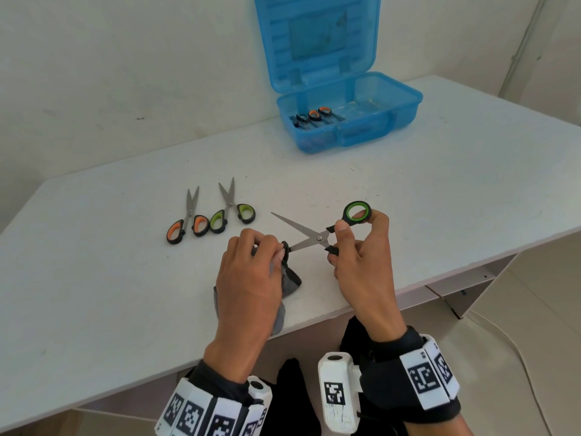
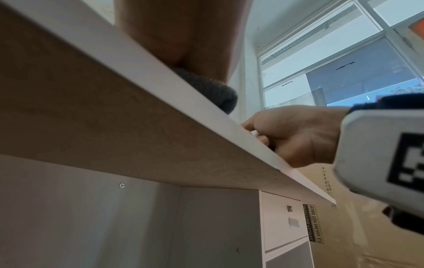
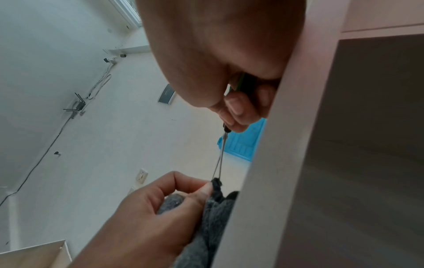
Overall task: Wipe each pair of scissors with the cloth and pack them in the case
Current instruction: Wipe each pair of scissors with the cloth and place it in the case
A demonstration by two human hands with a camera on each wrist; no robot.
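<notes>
A person's right hand (image 1: 361,256) grips the green-handled scissors (image 1: 317,236) by their handles just above the near edge of the white table (image 1: 440,184), blades spread wide and pointing left; one green loop stands clear above the fingers, the other is hidden in the grip; the left hand (image 1: 248,278) pinches a dark grey cloth (image 1: 290,278) around the tip of the nearer blade, the rest of the cloth bunched under the palm and trailing to the table edge; the far blade points free toward the far left. From the right wrist view the cloth (image 3: 213,217) is seen caught between thumb and fingertips of the left hand (image 3: 149,217) at the blade end. To the far left of the hands lie 2 more pairs on the table, apart from each other: orange-handled scissors (image 1: 188,221) on the left, a second green-handled pair (image 1: 231,209) beside them, blades pointing away. At the far right the blue case (image 1: 361,121) stands open, lid upright; inside lie packed scissors (image 1: 314,116), their exact count hard to tell.
</notes>
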